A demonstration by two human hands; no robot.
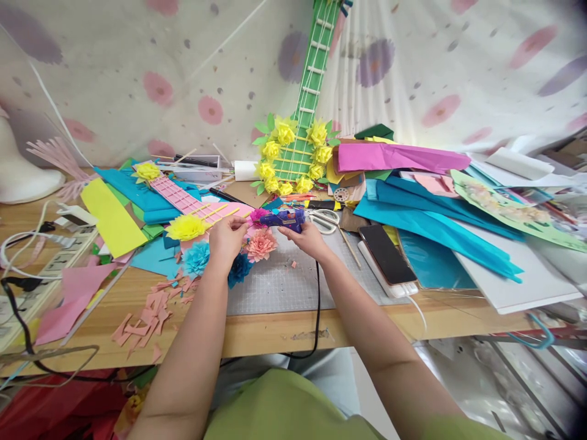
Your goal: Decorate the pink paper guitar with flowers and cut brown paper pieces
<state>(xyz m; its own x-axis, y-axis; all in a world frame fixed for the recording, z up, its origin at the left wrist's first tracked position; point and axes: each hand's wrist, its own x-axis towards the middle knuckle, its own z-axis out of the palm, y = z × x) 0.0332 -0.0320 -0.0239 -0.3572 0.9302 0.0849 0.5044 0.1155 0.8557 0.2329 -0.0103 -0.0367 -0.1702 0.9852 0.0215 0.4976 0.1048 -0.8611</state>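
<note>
My right hand (308, 238) is wrapped round a dark blue hot glue gun (288, 219), its nozzle pointing left. Close to the nozzle, my left hand (228, 241) is pinched shut over the pink paper guitar (177, 194); what lies between its fingertips is too small to make out. Paper flowers surround the guitar's body: a yellow flower (187, 227), a light blue flower (197, 259), a dark blue flower (239, 270), a coral flower (261, 244) and a magenta flower (258, 216). My left hand and forearm hide part of the body.
A green paper guitar (306, 116) with yellow flowers leans upright at the back. Scissors (326, 220) lie on the grey cutting mat (275, 296). A phone (387, 253) rests on a white power bank at right. Coral paper scraps (149, 321), blue paper (440, 214) and cables are spread around.
</note>
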